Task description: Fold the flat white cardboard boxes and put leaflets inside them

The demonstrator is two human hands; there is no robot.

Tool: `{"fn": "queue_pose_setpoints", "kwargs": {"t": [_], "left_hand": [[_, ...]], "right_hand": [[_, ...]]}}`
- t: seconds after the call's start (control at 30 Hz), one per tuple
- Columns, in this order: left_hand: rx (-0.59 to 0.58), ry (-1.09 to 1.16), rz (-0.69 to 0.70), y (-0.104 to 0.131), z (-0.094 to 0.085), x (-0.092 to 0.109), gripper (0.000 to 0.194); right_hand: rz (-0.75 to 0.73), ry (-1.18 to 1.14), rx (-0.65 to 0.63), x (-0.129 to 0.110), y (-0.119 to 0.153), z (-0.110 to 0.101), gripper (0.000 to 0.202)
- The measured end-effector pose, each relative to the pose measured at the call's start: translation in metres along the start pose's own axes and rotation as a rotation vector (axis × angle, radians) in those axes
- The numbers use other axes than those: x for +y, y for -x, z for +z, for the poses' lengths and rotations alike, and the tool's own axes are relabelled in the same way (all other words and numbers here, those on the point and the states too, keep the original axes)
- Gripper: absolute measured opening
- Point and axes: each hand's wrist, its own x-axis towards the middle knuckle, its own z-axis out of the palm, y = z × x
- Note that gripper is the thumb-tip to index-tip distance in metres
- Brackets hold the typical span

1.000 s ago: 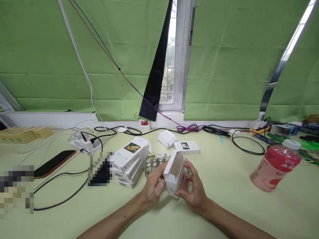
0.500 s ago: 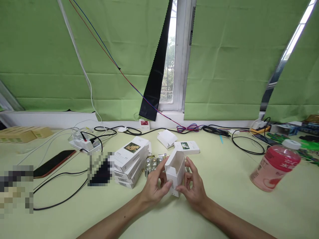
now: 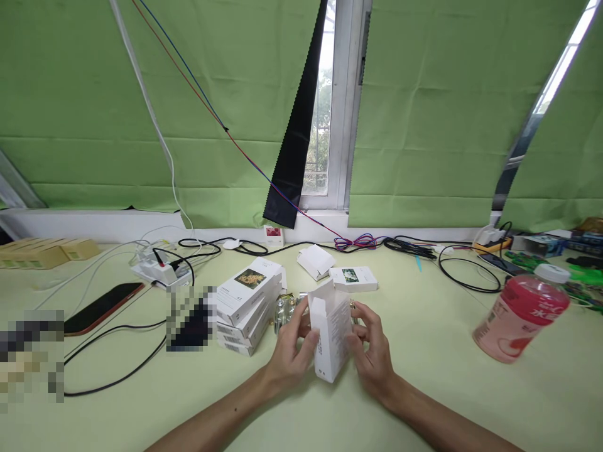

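Observation:
A small white cardboard box stands upright between my hands, its top flaps raised. My left hand grips its left side, thumb on the near face. On the right side, my right hand holds it with curled fingers and thumb. Behind the box, partly hidden by it and my fingers, lie several shiny metallic cylinders that look like batteries. Left of my hands is a stack of white boxes, the top one printed with a yellow flower picture.
Farther back lie an open white carton and a flat white box. A pink bottle stands at right. A phone, a power strip and black cables are at left.
The box has turned in my hands, so its printed wide face shows more and its opening less. Both thumbs have shifted up along its sides.

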Motion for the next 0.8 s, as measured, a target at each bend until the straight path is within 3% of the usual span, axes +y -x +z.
{"fn": "queue_pose_setpoints", "kwargs": {"t": [0.23,0.5,0.8], "left_hand": [[0.011,0.076,-0.061,0.0026,0.0031,-0.0014,0.054],[-0.006,-0.121,0.057,-0.0003,-0.0007,0.0017,0.039],[-0.075,-0.146,0.105,-0.0016,-0.0034,0.0059,0.045]], "right_hand": [[0.085,-0.066,0.05,-0.0082,-0.0049,0.003,0.031],[0.189,-0.154,0.037,-0.0075,-0.0024,0.004,0.031],[0.203,-0.139,0.042,-0.0059,-0.0017,0.0041,0.032]]}}
